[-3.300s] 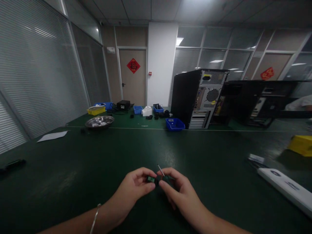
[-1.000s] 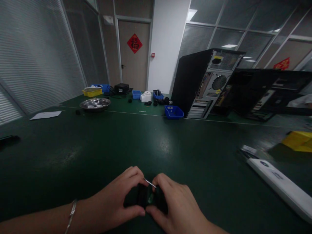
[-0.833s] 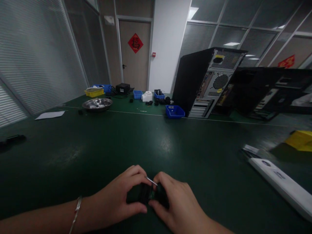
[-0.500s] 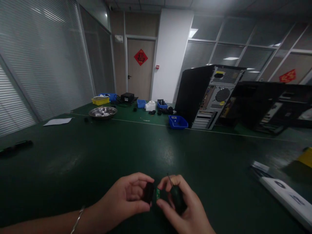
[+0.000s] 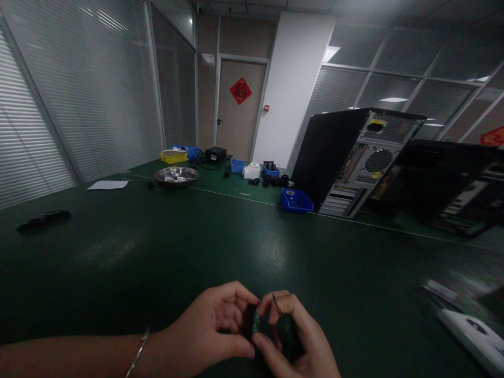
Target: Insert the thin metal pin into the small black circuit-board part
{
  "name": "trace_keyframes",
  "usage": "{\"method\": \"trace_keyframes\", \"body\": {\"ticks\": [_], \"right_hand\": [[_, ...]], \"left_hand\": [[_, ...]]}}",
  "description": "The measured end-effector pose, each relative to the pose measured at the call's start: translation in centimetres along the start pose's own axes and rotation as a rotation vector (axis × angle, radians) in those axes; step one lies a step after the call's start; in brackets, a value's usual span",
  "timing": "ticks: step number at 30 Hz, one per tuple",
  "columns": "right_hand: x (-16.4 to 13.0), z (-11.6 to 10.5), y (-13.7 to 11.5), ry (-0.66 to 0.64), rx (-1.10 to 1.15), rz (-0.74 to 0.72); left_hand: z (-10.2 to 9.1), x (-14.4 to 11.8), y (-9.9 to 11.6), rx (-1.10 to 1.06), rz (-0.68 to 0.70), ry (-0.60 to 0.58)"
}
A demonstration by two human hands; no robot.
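Observation:
My left hand [image 5: 212, 328] and my right hand [image 5: 293, 341] meet low in the middle of the view, just above the dark green table [image 5: 197, 247]. Between their fingertips is a small black part [image 5: 249, 321] with a little green circuit board [image 5: 255, 322] showing at its edge. The left fingers pinch the black part. In the right hand lies a dark-handled tool [image 5: 284, 325], its thin metal tip pointing up past the fingers. A thin bracelet [image 5: 137, 354] is on my left wrist.
A black computer tower [image 5: 354, 163] stands at the back right with a blue bin [image 5: 296, 200] in front. Farther back are a metal bowl [image 5: 176, 175], a yellow bin [image 5: 173, 156] and small blue bins. A white flat device [image 5: 472, 336] lies at the right; a black object [image 5: 43, 219] at the left.
The view has swung to the left. My hands were pressed together over the black part; they have drawn slightly apart, the green board now shows, and the tool tip points up.

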State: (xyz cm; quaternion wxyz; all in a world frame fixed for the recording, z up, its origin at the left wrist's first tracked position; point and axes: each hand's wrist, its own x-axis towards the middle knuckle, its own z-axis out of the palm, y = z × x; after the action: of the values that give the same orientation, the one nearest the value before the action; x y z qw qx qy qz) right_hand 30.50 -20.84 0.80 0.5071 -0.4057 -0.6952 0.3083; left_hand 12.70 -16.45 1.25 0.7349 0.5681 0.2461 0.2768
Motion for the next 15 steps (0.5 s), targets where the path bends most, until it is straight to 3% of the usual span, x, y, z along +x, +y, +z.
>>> {"method": "trace_keyframes", "body": {"ticks": [11, 15], "right_hand": [[0.6, -0.2, 0.0, -0.008, -0.008, 0.026], [0.1, -0.2, 0.7, -0.074, -0.065, 0.032]], "left_hand": [[-0.1, 0.6, 0.0, -0.076, -0.027, -0.047], [-0.2, 0.7, -0.2, -0.165, 0.007, -0.112]]}}
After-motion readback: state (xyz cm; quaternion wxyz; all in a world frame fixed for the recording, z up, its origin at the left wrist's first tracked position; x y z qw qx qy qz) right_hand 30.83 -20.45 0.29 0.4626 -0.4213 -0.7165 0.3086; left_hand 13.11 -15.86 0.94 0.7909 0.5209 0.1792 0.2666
